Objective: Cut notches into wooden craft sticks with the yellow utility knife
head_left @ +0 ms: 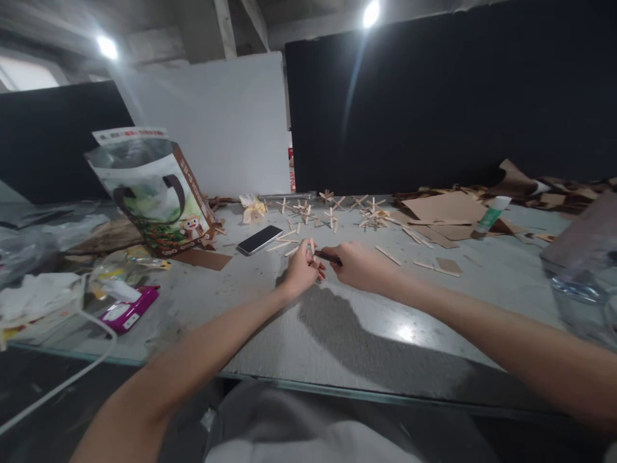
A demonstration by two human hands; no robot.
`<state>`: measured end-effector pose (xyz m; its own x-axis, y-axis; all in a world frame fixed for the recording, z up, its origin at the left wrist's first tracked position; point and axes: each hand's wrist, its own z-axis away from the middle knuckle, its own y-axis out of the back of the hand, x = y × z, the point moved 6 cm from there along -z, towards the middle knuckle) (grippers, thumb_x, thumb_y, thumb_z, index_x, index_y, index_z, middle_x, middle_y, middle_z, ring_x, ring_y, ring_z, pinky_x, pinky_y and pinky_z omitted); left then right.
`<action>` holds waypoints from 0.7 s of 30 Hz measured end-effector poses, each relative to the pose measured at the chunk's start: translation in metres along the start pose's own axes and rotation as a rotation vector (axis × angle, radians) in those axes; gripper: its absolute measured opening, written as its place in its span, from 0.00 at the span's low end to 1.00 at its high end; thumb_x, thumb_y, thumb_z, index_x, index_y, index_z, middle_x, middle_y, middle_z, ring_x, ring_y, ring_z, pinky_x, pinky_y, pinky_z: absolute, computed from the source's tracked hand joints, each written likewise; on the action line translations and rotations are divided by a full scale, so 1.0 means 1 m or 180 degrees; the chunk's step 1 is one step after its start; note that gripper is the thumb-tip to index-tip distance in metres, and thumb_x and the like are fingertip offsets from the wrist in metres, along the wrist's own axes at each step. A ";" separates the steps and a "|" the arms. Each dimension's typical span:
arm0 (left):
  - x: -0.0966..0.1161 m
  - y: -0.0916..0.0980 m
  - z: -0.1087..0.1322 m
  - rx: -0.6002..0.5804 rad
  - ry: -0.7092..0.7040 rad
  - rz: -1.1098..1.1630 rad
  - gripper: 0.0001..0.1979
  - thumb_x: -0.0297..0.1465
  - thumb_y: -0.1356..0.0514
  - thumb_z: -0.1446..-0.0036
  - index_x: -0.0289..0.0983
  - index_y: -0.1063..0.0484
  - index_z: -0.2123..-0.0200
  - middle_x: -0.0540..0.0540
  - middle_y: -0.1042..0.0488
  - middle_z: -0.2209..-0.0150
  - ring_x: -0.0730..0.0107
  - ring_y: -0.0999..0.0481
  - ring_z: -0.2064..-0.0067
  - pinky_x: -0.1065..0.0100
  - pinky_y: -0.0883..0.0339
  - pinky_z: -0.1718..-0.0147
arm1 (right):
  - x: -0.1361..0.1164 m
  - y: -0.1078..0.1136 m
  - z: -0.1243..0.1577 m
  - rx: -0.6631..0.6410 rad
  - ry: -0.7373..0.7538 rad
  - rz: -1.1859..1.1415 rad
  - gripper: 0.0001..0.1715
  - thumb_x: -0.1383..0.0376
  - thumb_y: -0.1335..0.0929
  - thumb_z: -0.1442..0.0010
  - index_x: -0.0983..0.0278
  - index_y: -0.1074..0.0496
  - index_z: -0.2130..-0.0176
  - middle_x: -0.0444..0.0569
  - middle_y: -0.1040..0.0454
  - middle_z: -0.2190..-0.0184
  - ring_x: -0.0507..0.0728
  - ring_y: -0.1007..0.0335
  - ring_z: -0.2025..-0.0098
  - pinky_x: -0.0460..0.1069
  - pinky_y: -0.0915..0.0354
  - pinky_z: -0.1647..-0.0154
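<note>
The person's forearms [207,344] are right up front, over the tabletop [506,273]. Left hand [299,269]'s pinching a small wooden stick [312,245], right hand [355,265]'s gripping some dark tool [330,256] pointed at it, phone [260,239] nearby.

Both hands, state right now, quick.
Left hand: closed, holding a small wooden stick.
Right hand: closed, holding a dark tool, exact type unclear.

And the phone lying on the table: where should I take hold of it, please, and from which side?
Probably by both long edges, from above and your near side: the phone lies flat, screen up, and loose sticks lie close by its right.
</note>
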<state>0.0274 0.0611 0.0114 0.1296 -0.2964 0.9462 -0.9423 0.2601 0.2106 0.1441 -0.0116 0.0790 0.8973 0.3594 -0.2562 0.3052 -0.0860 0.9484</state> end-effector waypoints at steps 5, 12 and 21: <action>0.000 0.001 0.000 0.0063 0.0064 0.0041 0.16 0.19 0.44 0.47 0.41 0.40 0.57 0.58 0.29 0.80 0.72 0.26 0.82 0.75 0.31 0.81 | 0.002 -0.021 0.007 0.0083 -0.0191 -0.0043 0.29 0.71 0.38 0.36 0.64 0.29 0.38 0.58 0.18 0.62 0.58 0.26 0.68 0.48 0.48 0.70; 0.001 0.002 0.001 0.0061 -0.0038 0.0013 0.17 0.20 0.43 0.47 0.40 0.38 0.55 0.58 0.29 0.80 0.74 0.27 0.83 0.76 0.33 0.82 | -0.004 -0.012 0.006 0.0040 -0.0137 -0.0019 0.23 0.72 0.37 0.38 0.64 0.24 0.46 0.57 0.18 0.63 0.57 0.27 0.69 0.48 0.49 0.70; -0.002 0.004 -0.001 0.0115 0.0014 0.0067 0.19 0.19 0.42 0.51 0.41 0.39 0.57 0.58 0.28 0.80 0.73 0.26 0.82 0.76 0.32 0.81 | 0.000 -0.025 0.004 0.0202 -0.0183 -0.0320 0.27 0.75 0.37 0.40 0.66 0.27 0.43 0.57 0.18 0.62 0.57 0.27 0.68 0.48 0.47 0.69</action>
<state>0.0234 0.0632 0.0108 0.1110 -0.2872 0.9514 -0.9554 0.2329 0.1818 0.1379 -0.0130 0.0549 0.8774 0.3156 -0.3615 0.4125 -0.1113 0.9041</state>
